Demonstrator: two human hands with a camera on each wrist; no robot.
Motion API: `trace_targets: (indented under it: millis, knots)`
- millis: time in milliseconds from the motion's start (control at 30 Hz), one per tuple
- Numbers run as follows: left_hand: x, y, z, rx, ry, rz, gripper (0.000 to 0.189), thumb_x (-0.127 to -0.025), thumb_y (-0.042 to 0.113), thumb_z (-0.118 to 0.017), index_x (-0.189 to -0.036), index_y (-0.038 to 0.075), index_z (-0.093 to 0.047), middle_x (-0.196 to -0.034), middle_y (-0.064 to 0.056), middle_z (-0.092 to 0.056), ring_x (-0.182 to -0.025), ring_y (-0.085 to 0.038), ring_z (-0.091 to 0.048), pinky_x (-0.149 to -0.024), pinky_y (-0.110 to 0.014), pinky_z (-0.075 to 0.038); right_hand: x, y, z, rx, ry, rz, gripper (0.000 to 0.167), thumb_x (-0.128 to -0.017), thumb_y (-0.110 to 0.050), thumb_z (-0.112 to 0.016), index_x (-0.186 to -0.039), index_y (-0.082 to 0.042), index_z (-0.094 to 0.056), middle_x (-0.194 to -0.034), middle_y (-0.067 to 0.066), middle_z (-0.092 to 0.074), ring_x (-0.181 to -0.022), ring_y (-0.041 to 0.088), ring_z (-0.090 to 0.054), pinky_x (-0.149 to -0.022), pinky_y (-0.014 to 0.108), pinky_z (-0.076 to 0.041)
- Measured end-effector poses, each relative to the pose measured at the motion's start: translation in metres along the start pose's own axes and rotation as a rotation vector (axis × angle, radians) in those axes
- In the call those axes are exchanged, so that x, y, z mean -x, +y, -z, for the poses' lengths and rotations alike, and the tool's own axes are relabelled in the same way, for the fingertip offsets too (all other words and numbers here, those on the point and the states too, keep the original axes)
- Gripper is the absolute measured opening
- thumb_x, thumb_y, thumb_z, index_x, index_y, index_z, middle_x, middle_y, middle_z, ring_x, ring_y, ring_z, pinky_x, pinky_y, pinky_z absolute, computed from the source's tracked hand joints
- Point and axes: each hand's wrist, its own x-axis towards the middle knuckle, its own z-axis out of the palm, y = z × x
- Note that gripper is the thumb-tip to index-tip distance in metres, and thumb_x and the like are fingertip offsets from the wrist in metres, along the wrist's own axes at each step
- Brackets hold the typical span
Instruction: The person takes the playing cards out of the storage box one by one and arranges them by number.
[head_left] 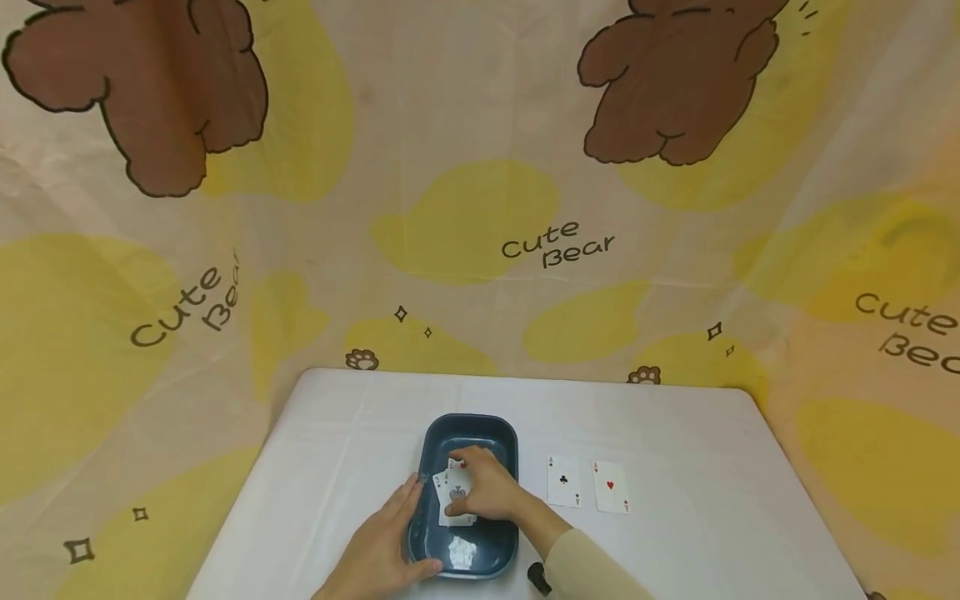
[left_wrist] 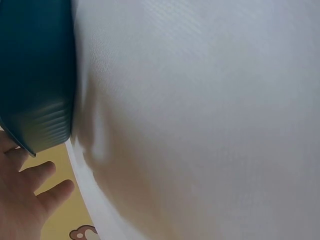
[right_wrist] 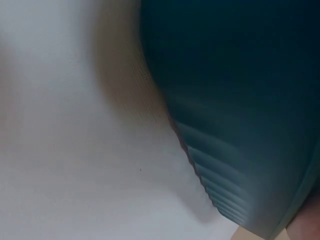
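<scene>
A dark blue tray [head_left: 427, 533] stands on the white table. Several playing cards [head_left: 441, 492] lie overlapping inside it, partly covered by my right hand [head_left: 491, 487]. The right thumb and a finger pinch an ace of spades [head_left: 458, 493] at the top of the pile. My left hand [head_left: 382, 533] rests against the tray's left side with straight, spread fingers, its thumb touching the near rim. In the left wrist view, the left fingers [left_wrist: 37, 175] lie beside the tray's ribbed wall [left_wrist: 45, 120]. The right wrist view shows the tray's outer wall [right_wrist: 225, 125], with the cards hidden.
Right of the tray, an ace of clubs [head_left: 563, 481] and an ace of hearts [head_left: 611, 487] lie face up side by side. A small black object [head_left: 538, 578] is near the right sleeve [head_left: 592, 571]. Behind the table [head_left: 675, 433] hangs a bear-print cloth [head_left: 465, 317].
</scene>
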Motion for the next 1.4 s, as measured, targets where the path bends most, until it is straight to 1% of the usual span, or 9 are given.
trace_targets:
  millis: [133, 300, 400, 533, 667, 767, 867, 1100, 1400]
  knots:
    - [0.000, 0.002, 0.002, -0.007, 0.025, -0.013, 0.118, -0.077, 0.074, -0.077, -0.161, 0.001, -0.037, -0.169, -0.016, -0.033, -0.146, -0.039, -0.045, -0.105, -0.061, -0.050, -0.006, -0.002, -0.004, 0.070, -0.015, -0.012, 0.087, -0.069, -0.034, -0.095, -0.144, -0.008, -0.061, -0.142, 0.008, -0.061, -0.120, 0.022, -0.055, -0.107, 0.051, -0.050]
    - [0.001, 0.002, 0.003, -0.007, 0.011, -0.006, 0.119, -0.078, 0.074, -0.077, -0.161, 0.001, -0.036, -0.169, -0.017, -0.032, -0.147, -0.040, -0.043, -0.106, -0.060, -0.049, -0.010, 0.001, -0.010, 0.163, -0.039, -0.026, 0.091, -0.063, -0.036, -0.099, -0.142, -0.009, -0.063, -0.137, 0.009, -0.062, -0.118, 0.023, -0.053, -0.110, 0.055, -0.045]
    - [0.001, 0.002, 0.003, 0.000, 0.002, -0.002, 0.119, -0.078, 0.076, -0.076, -0.161, 0.001, -0.036, -0.169, -0.017, -0.032, -0.148, -0.039, -0.043, -0.107, -0.060, -0.049, -0.010, 0.002, -0.012, 0.194, -0.045, -0.028, 0.095, -0.058, -0.036, -0.103, -0.141, -0.009, -0.064, -0.134, 0.010, -0.062, -0.116, 0.023, -0.053, -0.109, 0.055, -0.045]
    - [0.001, 0.001, 0.002, 0.005, -0.004, -0.007, 0.120, -0.078, 0.078, -0.074, -0.161, 0.000, -0.035, -0.169, -0.017, -0.032, -0.148, -0.039, -0.042, -0.107, -0.059, -0.049, -0.009, 0.000, -0.013, 0.253, -0.055, -0.029, 0.099, -0.055, -0.037, -0.105, -0.141, -0.009, -0.064, -0.134, 0.009, -0.061, -0.117, 0.023, -0.052, -0.108, 0.052, -0.045]
    - [0.001, 0.000, 0.002, 0.006, -0.006, -0.012, 0.121, -0.078, 0.078, -0.074, -0.161, 0.000, -0.035, -0.169, -0.017, -0.031, -0.148, -0.039, -0.042, -0.108, -0.059, -0.048, -0.009, 0.001, -0.016, 0.308, -0.050, -0.010, 0.102, -0.053, -0.036, -0.105, -0.142, -0.010, -0.063, -0.130, 0.006, -0.060, -0.114, 0.020, -0.051, -0.104, 0.045, -0.045]
    - [0.001, 0.000, 0.003, 0.001, -0.009, -0.010, 0.121, -0.078, 0.078, -0.074, -0.161, -0.001, -0.035, -0.169, -0.017, -0.030, -0.148, -0.040, -0.042, -0.108, -0.059, -0.048, -0.008, 0.002, -0.019, 0.330, -0.043, 0.005, 0.102, -0.052, -0.034, -0.106, -0.141, -0.009, -0.063, -0.127, 0.004, -0.060, -0.111, 0.018, -0.050, -0.101, 0.041, -0.046]
    - [0.001, 0.000, 0.002, 0.000, -0.012, -0.005, 0.121, -0.078, 0.078, -0.074, -0.161, 0.000, -0.035, -0.170, -0.016, -0.030, -0.149, -0.039, -0.041, -0.109, -0.059, -0.048, -0.008, 0.003, -0.018, 0.334, -0.039, 0.017, 0.100, -0.052, -0.033, -0.106, -0.140, -0.009, -0.064, -0.125, 0.004, -0.060, -0.109, 0.018, -0.050, -0.098, 0.040, -0.046]
    - [0.001, 0.000, 0.001, -0.008, -0.002, -0.017, 0.120, -0.078, 0.077, -0.075, -0.161, -0.001, -0.036, -0.169, -0.016, -0.030, -0.149, -0.039, -0.041, -0.108, -0.059, -0.048, -0.009, 0.003, -0.019, 0.347, -0.052, 0.008, 0.097, -0.054, -0.035, -0.105, -0.139, -0.013, -0.065, -0.127, 0.001, -0.061, -0.111, 0.016, -0.050, -0.099, 0.039, -0.045]
    - [0.001, -0.001, 0.001, -0.005, -0.004, -0.025, 0.119, -0.079, 0.078, -0.073, -0.160, -0.001, -0.037, -0.170, -0.016, -0.030, -0.149, -0.039, -0.041, -0.108, -0.059, -0.048, -0.009, 0.004, -0.019, 0.375, -0.075, 0.016, 0.093, -0.057, -0.037, -0.103, -0.139, -0.015, -0.066, -0.128, -0.002, -0.062, -0.111, 0.014, -0.051, -0.095, 0.037, -0.045]
